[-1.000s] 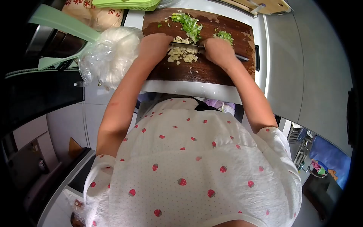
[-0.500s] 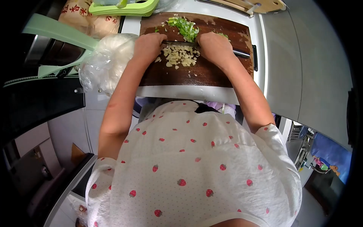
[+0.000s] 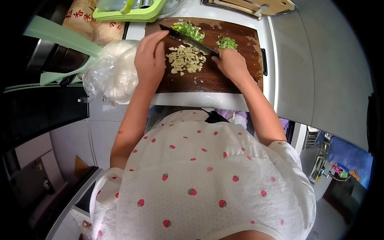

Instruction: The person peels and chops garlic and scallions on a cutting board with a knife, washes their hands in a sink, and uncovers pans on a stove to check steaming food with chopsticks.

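My right hand [image 3: 232, 64] is wrapped round the handle of a dark-bladed knife [image 3: 194, 43]. The blade slants up to the left over a wooden cutting board [image 3: 208, 82], between chopped green onion [image 3: 188, 31] and a spread of chopped garlic [image 3: 186, 60]. My left hand [image 3: 151, 58] is at the board's left side with fingers stretched out. Its fingertips are beside the blade near the tip; whether they touch it I cannot tell. A smaller heap of finely chopped greens [image 3: 227, 43] lies beyond my right hand.
Left of the board sits a clear plastic bag with white contents [image 3: 116, 68]. Behind it are a green basket [image 3: 132, 15] and a printed bag [image 3: 90, 24]. A light green frame [image 3: 64, 36] juts in from the left. A wooden rack [image 3: 256, 7] stands behind the board.
The knife has swung from nearly level across the garlic to a slant, its tip now farther back. My left hand has loosened from the blade's tip end and its fingers have straightened.
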`<action>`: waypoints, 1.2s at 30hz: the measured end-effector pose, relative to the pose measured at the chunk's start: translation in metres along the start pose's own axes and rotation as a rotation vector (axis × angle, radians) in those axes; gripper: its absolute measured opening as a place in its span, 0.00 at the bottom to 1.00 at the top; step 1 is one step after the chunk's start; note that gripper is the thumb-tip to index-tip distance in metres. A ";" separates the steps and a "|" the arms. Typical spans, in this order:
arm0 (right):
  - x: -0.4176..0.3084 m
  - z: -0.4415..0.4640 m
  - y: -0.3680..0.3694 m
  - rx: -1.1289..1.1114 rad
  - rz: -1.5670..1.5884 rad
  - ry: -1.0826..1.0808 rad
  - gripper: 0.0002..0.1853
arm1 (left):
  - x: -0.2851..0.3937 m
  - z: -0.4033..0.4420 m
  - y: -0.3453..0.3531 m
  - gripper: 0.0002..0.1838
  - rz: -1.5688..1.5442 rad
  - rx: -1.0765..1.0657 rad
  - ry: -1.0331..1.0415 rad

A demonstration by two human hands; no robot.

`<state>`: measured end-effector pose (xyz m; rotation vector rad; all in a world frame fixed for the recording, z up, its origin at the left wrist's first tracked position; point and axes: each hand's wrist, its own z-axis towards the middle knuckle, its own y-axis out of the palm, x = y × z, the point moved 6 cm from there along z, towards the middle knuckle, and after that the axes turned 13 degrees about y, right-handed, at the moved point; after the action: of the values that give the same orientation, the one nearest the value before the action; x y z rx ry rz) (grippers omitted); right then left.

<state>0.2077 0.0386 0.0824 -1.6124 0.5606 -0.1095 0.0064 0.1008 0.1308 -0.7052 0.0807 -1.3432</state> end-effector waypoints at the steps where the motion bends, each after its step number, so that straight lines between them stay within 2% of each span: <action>1: -0.001 -0.004 0.001 -0.001 -0.001 0.000 0.08 | -0.010 -0.020 0.001 0.14 -0.102 0.044 -0.196; 2: -0.001 -0.007 0.002 -0.001 -0.015 0.041 0.08 | -0.020 -0.042 0.005 0.14 -0.201 0.090 -0.392; 6: -0.003 -0.014 0.025 -0.016 -0.075 0.081 0.08 | -0.016 -0.094 0.029 0.16 -0.123 0.033 -0.401; 10: -0.015 -0.022 0.020 -0.107 0.026 0.055 0.08 | -0.020 -0.121 0.042 0.22 -0.045 -0.003 -0.469; 12: -0.013 -0.024 0.018 -0.088 0.055 0.042 0.08 | -0.024 -0.122 0.044 0.22 -0.001 0.004 -0.477; 14: 0.000 -0.027 0.013 -0.071 0.104 0.193 0.09 | -0.029 -0.118 0.048 0.22 0.020 0.015 -0.487; 18: 0.010 -0.032 0.017 -0.097 0.061 0.192 0.10 | -0.042 -0.107 0.072 0.23 0.063 0.046 -0.483; 19: 0.007 -0.034 0.022 -0.101 0.050 0.157 0.10 | -0.038 -0.101 0.078 0.23 0.062 0.044 -0.485; 20: 0.004 -0.034 0.025 -0.106 0.040 0.119 0.11 | -0.034 -0.095 0.089 0.22 -0.077 0.045 -0.502; 21: 0.001 -0.034 0.025 -0.110 0.041 0.115 0.11 | -0.032 -0.093 0.095 0.22 -0.213 0.045 -0.517; 22: 0.001 -0.033 0.023 -0.110 0.124 0.153 0.11 | -0.031 -0.093 0.095 0.22 -0.209 0.046 -0.519; 25: 0.010 -0.029 0.010 -0.073 0.264 0.213 0.12 | -0.018 -0.092 0.088 0.23 -0.205 0.118 -0.478; 28: 0.028 -0.026 -0.008 -0.040 0.366 0.278 0.14 | 0.019 -0.088 0.098 0.25 0.124 -0.360 -0.179; 29: 0.031 -0.025 -0.011 -0.035 0.389 0.294 0.13 | 0.021 -0.087 0.100 0.25 0.130 -0.354 -0.175; 31: 0.032 -0.025 -0.016 -0.018 0.412 0.304 0.13 | 0.032 -0.084 0.118 0.23 0.027 -0.493 -0.002; 34: 0.035 -0.029 -0.013 0.019 0.522 0.269 0.12 | 0.015 -0.073 0.125 0.18 0.100 -0.523 0.081; 36: 0.039 -0.030 -0.004 -0.058 0.591 0.309 0.12 | -0.010 -0.064 0.129 0.15 0.142 -0.498 0.088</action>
<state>0.2308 -0.0049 0.0799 -1.4318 1.2663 0.1031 0.0866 0.0904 0.0106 -1.0357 0.5403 -1.2250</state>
